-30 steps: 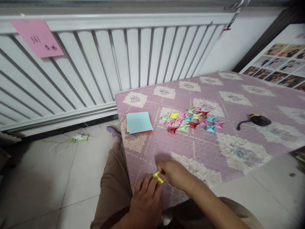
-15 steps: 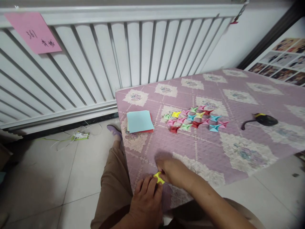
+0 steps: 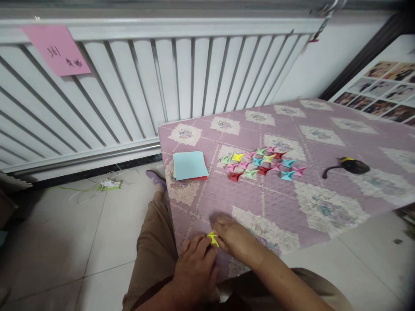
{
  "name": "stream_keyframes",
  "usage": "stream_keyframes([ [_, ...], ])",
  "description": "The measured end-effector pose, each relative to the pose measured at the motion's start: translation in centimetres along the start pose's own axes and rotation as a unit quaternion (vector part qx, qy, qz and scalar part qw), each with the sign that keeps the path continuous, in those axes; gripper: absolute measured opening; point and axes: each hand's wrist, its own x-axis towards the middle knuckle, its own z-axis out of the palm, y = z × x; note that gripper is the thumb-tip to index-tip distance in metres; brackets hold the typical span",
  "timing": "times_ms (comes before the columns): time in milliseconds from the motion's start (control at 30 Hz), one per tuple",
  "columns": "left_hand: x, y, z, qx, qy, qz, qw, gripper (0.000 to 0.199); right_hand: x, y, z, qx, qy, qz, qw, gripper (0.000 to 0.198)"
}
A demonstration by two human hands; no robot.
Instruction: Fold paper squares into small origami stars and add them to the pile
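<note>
A small folded yellow paper (image 3: 212, 238) lies between my two hands near the front left edge of the table. The fingers of my left hand (image 3: 195, 264) close on its left side. On its right side, my right hand (image 3: 234, 238) grips it with curled fingers, the thumb partly hidden. Farther back are several finished origami pieces (image 3: 264, 159) of the same pointed shape, in pink, red, green, blue and yellow, set in loose rows. To their left rests a stack of square paper sheets (image 3: 189, 166), light blue on top and red showing beneath.
A purple patterned cloth covers the table (image 3: 214, 196). At the right sits a black object with a thin curved arm (image 3: 355, 166). Behind the table stands a white radiator (image 3: 184, 77) bearing a pink note (image 3: 56, 49). A power strip (image 3: 110, 185) with cables is on the floor.
The yellow paper has been drawn up into a narrower, more pointed shape between my hands. The whole view has shifted slightly; the other papers lie as before.
</note>
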Motion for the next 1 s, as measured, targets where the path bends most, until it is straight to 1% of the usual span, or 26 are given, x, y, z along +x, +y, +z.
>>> stream_keyframes([
  [100, 1.5, -0.7, -0.9, -0.055, -0.033, -0.055, 0.996, 0.022, -0.3, -0.4, 0.1, -0.005, 0.021, 0.006, 1.0, 0.008],
  [167, 2.9, -1.2, -1.4, -0.069, -0.057, -0.097, 0.991, 0.021, -0.3, -0.8, 0.1, -0.001, 0.032, 0.013, 0.999, 0.009],
  [200, 3.6, -1.4, -1.7, -0.068, -0.074, -0.102, 0.99, 0.02, -0.4, -0.9, 0.2, 0.002, 0.038, 0.018, 0.999, 0.009],
  [300, 5.4, -1.7, -2.2, -0.047, -0.15, -0.09, 0.984, 0.015, -0.5, -1.1, 0.4, 0.016, 0.053, 0.036, 0.998, 0.007],
  [400, 6.4, -1.7, -2.5, -0.037, -0.19, -0.089, 0.977, 0.015, -0.9, -0.7, 0.8, 0.041, 0.066, 0.05, 0.996, 0.009],
  [533, 6.7, -1.9, -2.6, -0.033, -0.204, -0.088, 0.974, 0.014, -1.5, -0.3, 1.0, 0.079, 0.079, 0.056, 0.992, 0.015],
  [667, 7.0, -2.1, -2.6, -0.036, -0.212, -0.077, 0.974, 0.014, -2.0, -0.6, 0.7, 0.101, 0.092, 0.068, 0.988, 0.015],
  [833, 7.3, -2.4, -2.5, -0.041, -0.219, -0.055, 0.973, 0.013, -2.1, -0.9, 0.6, 0.11, 0.104, 0.076, 0.986, 0.016],
  [1000, 7.5, -2.6, -2.5, -0.038, -0.222, -0.034, 0.974, 0.012, -2.0, -0.6, 0.9, 0.111, 0.108, 0.071, 0.985, 0.017],
])
